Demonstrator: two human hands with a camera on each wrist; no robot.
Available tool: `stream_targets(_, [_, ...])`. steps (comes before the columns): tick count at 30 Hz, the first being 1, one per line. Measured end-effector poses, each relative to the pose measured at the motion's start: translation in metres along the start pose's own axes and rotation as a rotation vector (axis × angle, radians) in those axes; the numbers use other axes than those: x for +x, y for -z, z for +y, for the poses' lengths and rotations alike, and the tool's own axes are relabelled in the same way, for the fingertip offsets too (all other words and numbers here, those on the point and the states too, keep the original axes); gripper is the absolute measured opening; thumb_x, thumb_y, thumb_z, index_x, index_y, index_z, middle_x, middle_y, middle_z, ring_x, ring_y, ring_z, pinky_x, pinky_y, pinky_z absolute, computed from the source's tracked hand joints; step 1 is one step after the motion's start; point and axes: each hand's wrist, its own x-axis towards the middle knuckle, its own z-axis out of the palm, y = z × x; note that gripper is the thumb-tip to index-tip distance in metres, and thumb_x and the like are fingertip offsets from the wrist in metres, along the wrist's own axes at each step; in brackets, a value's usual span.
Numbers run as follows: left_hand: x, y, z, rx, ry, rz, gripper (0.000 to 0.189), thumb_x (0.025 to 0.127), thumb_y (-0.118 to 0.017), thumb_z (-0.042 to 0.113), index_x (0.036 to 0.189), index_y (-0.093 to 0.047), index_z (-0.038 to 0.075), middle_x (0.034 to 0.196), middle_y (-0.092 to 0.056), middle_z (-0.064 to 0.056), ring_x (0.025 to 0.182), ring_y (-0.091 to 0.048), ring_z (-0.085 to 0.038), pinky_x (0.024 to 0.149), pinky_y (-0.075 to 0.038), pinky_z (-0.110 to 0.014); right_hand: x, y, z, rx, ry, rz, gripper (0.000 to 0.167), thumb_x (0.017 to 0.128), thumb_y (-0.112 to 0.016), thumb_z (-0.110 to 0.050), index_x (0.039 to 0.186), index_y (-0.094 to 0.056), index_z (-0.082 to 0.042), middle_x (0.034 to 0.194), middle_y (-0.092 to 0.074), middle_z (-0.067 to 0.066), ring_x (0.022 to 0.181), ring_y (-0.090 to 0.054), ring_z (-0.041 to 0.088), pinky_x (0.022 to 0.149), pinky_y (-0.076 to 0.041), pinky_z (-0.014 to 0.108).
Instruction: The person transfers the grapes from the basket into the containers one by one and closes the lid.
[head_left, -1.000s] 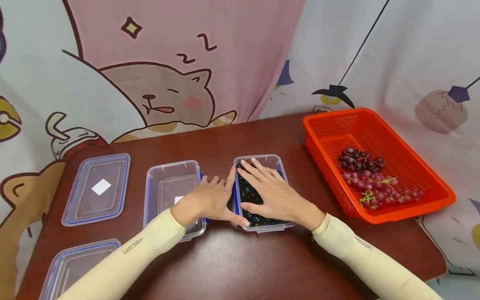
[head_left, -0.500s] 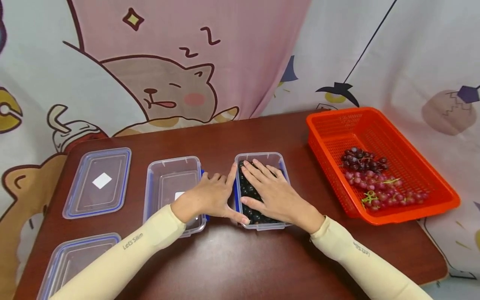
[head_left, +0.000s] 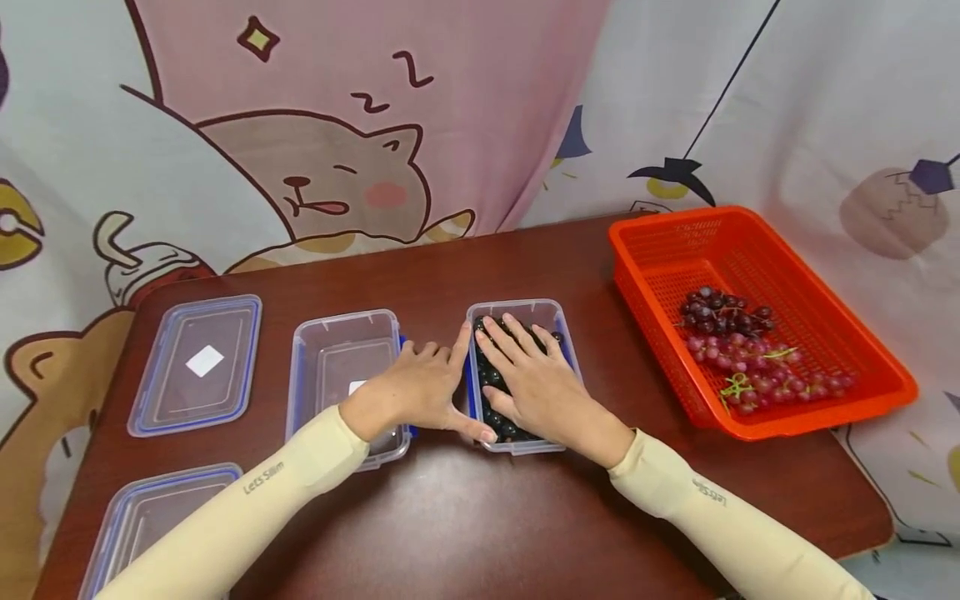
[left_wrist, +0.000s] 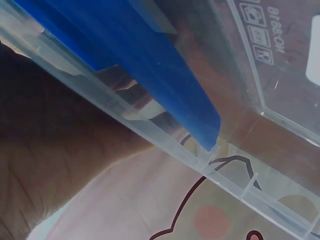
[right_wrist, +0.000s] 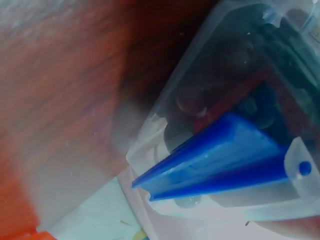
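Head view, centre of the frame: the right hand (head_left: 528, 379) lies flat with fingers apart on the dark round fruit (head_left: 491, 373) in a plastic box (head_left: 551, 311). The left hand (head_left: 423, 387) stretches thumb and index finger wide along that box's left side, clasping nothing. The step appears to be settling the fruit evenly. Doing it well probably calls for light, spread pressure, easing high spots sideways rather than squashing them, while the left hand braces the box against sliding on the worktop (head_left: 525, 533) and avoids knocking the second box (head_left: 345, 317) beneath its wrist. The fruit sits directly under the right palm, which hides part of it, and shows beside the thumb, just right of the left index finger. Well apart from both hands, at the frame's right, red grapes (head_left: 750, 354) lie in an orange basket (head_left: 660, 358).
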Motion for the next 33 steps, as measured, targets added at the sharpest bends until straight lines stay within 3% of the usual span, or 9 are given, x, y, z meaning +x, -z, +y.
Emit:
stream_targets(7, [-0.003,-0.004,-0.001,0.027,-0.041,0.041,0.155,0.074,-0.059,0.102,0.173,0.001,-0.002,0.16,-0.05,-0.026,0.149,-0.045,-0.045,0.118,-0.032,-0.071,-0.006,-0.004,0.004,0.126,0.011,0.04,0.067,0.114,-0.04,-0.041,0.173,-0.031,-0.009,0.18,-0.024,0.011,0.165,-0.016,0.035,0.124,-0.021,0.068])
stream_targets(13, [-0.004,-0.006,-0.004,0.015,-0.071,0.094,0.148,0.08,-0.059,0.098,0.173,-0.005,-0.003,0.16,-0.05,-0.028,0.149,-0.044,-0.046,0.118,-0.034,-0.069,-0.01,-0.001,0.007,0.19,0.015,0.055,0.065,0.116,-0.039,-0.041,0.174,-0.031,-0.013,0.18,-0.024,0.007,0.166,-0.014,0.034,0.124,-0.02,0.069])
stream_targets(17, [-0.005,-0.007,-0.007,0.018,-0.087,0.135,0.144,0.082,-0.059,0.097,0.174,-0.008,-0.001,0.162,-0.048,-0.027,0.151,-0.042,-0.046,0.12,-0.032,-0.068,-0.01,0.004,0.011,0.213,0.009,0.045,0.066,0.116,-0.042,-0.047,0.174,-0.033,-0.014,0.18,-0.022,0.007,0.166,-0.012,0.033,0.125,-0.019,0.067])
stream_targets(25, [-0.007,-0.008,-0.013,0.017,-0.123,0.244,0.142,0.082,-0.061,0.096,0.174,-0.011,0.0,0.167,-0.044,-0.022,0.153,-0.04,-0.044,0.121,-0.034,-0.064,-0.017,0.018,0.02,0.259,0.006,0.074,0.063,0.114,-0.053,-0.046,0.166,-0.048,-0.01,0.177,-0.029,0.012,0.164,-0.023,0.036,0.123,-0.026,0.066])
stream_targets(33, [-0.013,-0.004,-0.018,0.044,-0.11,0.307,0.141,0.081,-0.062,0.096,0.174,-0.015,0.001,0.165,-0.046,-0.021,0.152,-0.041,-0.044,0.12,-0.035,-0.063,-0.023,0.033,0.021,0.291,-0.025,0.045,0.062,0.111,-0.061,-0.044,0.162,-0.053,-0.01,0.175,-0.035,0.013,0.162,-0.025,0.04,0.12,-0.028,0.068])
